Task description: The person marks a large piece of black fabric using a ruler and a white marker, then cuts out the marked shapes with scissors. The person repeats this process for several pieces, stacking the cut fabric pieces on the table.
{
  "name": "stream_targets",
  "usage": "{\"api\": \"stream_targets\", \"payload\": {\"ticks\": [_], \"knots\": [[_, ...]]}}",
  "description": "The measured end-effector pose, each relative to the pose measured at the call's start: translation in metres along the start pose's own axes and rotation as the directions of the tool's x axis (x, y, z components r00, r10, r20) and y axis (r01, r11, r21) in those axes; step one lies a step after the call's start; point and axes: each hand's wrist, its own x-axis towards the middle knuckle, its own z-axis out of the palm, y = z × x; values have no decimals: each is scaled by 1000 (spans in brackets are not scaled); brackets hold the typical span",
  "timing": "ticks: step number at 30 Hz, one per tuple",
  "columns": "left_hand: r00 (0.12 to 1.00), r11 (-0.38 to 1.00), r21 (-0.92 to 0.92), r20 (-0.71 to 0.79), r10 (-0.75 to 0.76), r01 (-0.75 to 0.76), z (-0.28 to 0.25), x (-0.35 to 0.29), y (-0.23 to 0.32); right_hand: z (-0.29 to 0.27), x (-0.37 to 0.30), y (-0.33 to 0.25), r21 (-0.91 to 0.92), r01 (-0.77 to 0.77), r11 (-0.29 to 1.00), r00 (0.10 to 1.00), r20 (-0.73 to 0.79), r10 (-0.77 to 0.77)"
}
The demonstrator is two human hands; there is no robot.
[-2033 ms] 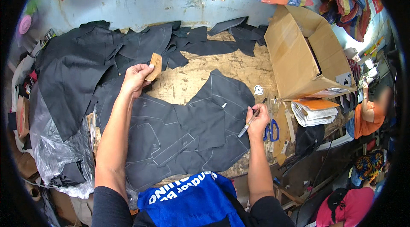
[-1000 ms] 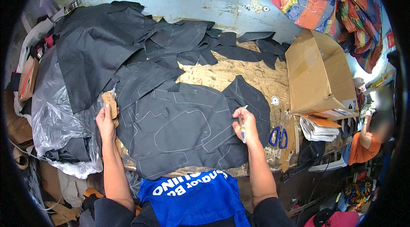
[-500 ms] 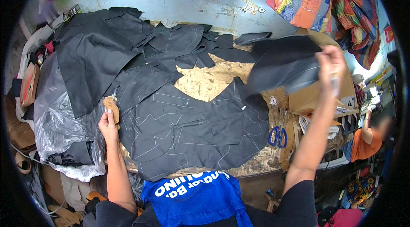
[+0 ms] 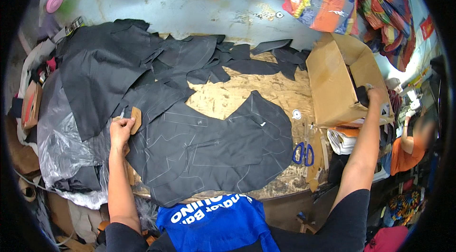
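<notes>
A large black sheet of fabric or leather (image 4: 223, 157), marked with pale outlines, lies on the wooden table in front of me. My left hand (image 4: 122, 131), at its left edge, pinches a small brown cardboard template (image 4: 136, 120). A slim pen-like marker (image 4: 122, 112) sticks up from the same hand. On the right, my right hand (image 4: 374, 96) reaches into an open cardboard box (image 4: 330, 93), closed on a black piece of material (image 4: 362, 95). The box wall hides most of that piece. Blue-handled scissors (image 4: 303, 153) rest between the marked sheet and my right arm.
Black offcuts (image 4: 185, 55) and a draped black sheet (image 4: 102, 69) cover the back and left of the table. A clear plastic bag (image 4: 71, 143) bulges at the left. Checked colourful sacks (image 4: 327, 5) hang behind the box. A person in orange (image 4: 408, 154) is at far right.
My right hand has swung the black piece right and down into the box, baring the offcuts and table behind it. The brown template in my left hand has turned and sits slightly further right.
</notes>
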Motion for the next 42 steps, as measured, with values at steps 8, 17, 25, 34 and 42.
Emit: {"api": "stream_targets", "payload": {"ticks": [8, 17, 25, 34, 42], "knots": [[992, 994, 79, -103, 78, -70, 9, 4, 13, -111, -127, -109, 391, 390, 834, 779, -623, -72], [973, 801, -579, 231, -20, 154, 30, -46, 52, -95, -349, -236, 995, -94, -30, 770, 54, -636], [862, 932, -335, 504, 52, 139, 48, -131, 57, -43, -452, -296, 891, -216, 400, 549, 450, -704], [869, 980, -174, 466, 168, -96, 48, -137, 52, -38, -440, -300, 836, -464, 291, 407, 494, -768], [919, 943, -184, 234, 317, -278, 64, -134, 60, -55, -406, -275, 878, -158, 453, 294, 480, -827]]}}
